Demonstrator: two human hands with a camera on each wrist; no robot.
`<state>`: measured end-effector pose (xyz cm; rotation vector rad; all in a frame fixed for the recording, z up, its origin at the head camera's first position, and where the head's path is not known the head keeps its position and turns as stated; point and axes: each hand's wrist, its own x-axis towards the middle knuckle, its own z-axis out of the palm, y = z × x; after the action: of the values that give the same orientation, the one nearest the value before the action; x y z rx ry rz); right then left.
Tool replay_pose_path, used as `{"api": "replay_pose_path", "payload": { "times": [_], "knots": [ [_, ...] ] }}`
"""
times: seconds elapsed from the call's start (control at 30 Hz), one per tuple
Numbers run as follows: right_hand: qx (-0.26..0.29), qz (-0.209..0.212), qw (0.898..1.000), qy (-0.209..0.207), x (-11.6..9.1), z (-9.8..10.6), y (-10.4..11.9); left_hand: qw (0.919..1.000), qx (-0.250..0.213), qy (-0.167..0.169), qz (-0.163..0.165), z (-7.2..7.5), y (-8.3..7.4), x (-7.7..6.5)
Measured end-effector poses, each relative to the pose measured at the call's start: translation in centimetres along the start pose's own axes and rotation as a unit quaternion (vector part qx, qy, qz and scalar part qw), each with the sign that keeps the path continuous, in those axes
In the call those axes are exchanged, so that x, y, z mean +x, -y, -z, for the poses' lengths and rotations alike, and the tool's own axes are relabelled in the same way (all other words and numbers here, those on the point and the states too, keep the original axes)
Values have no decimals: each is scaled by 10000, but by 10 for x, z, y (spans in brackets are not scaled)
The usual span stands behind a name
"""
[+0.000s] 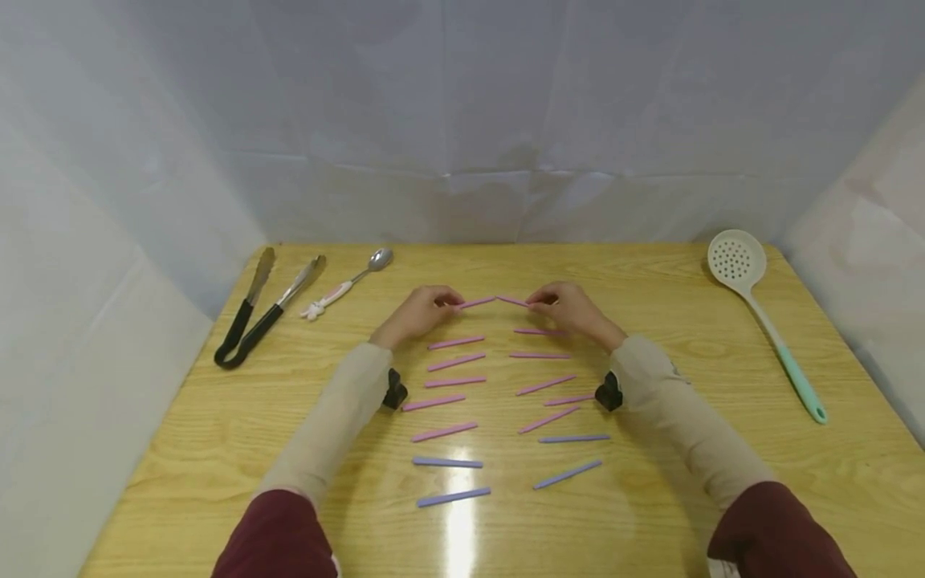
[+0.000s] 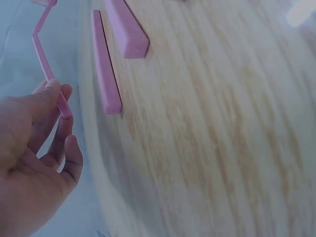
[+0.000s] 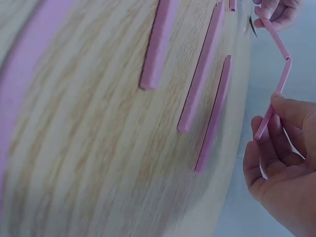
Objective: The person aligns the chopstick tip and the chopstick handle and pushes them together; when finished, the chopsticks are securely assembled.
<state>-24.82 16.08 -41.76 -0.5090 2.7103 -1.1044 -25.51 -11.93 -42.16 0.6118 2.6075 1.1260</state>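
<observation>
My left hand pinches one end of a thin pink stick between thumb and fingers. Opposite it, my right hand pinches a second pink stick in the same way. The inner ends of both sticks come together between the hands, forming a shallow bend. Both wrist views show that bend, with the left-hand stick and the right-hand stick end to end. Below the hands, pink sticks lie in two loose columns, such as one on the left and one on the right.
Nearer me lie blue-purple sticks on the left and right. Black-handled tongs and a rabbit-handled spoon rest at the left of the wooden table. A slotted skimmer with a mint handle lies at the right.
</observation>
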Motion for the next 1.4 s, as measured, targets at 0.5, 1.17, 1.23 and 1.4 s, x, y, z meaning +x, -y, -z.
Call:
{"api": "replay_pose_path", "payload": {
  "times": [0.5, 1.17, 1.23, 1.4],
  "knots": [
    [-68, 114, 9999, 84, -1, 3, 5, 9998, 110, -92, -129, 2, -3, -2],
    [-365, 749, 9965, 11, -2, 5, 7, 9996, 237, 13, -127, 5, -8, -6],
    [-385, 777, 9962, 2, -3, 5, 6, 9997, 215, 21, -131, 5, -8, -5],
    [-494, 856, 9951, 10, -2, 5, 6, 9996, 203, -16, -173, 3, -9, -4]
  ]
}}
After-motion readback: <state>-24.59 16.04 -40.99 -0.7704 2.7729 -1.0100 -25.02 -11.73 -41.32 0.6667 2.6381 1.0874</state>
